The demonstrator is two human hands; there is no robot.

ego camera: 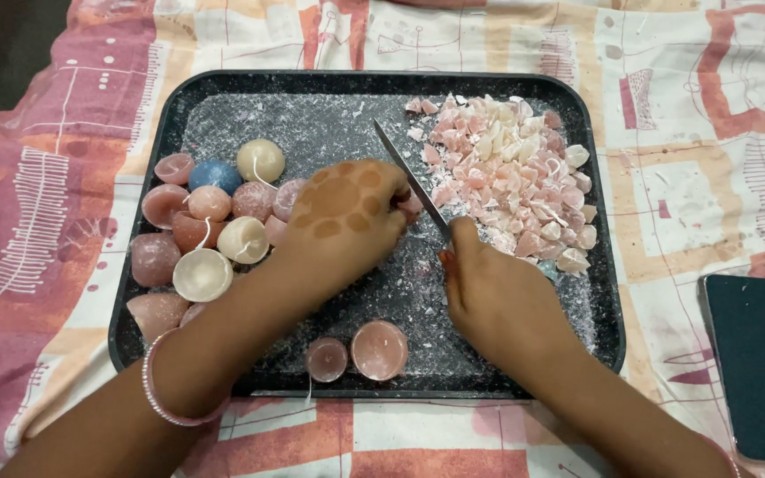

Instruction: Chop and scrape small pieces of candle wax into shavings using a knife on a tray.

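Observation:
A black tray (163, 133) lies on a patterned cloth. My right hand (489, 296) grips a knife (411, 181) whose blade points up and left over the tray's middle. My left hand (343, 217) is closed on a small pink wax piece (412, 205) pressed right against the blade. Whole round candles (210, 226) in pink, cream and blue are heaped at the tray's left. A pile of chopped pink and white wax chunks (515, 181) fills the upper right. Two pink candles (360, 352) sit near the front rim.
A dark phone (759, 363) lies face up on the cloth at the right, beside the tray. Wax crumbs dust the tray floor. A pink bangle (166, 398) circles my left wrist.

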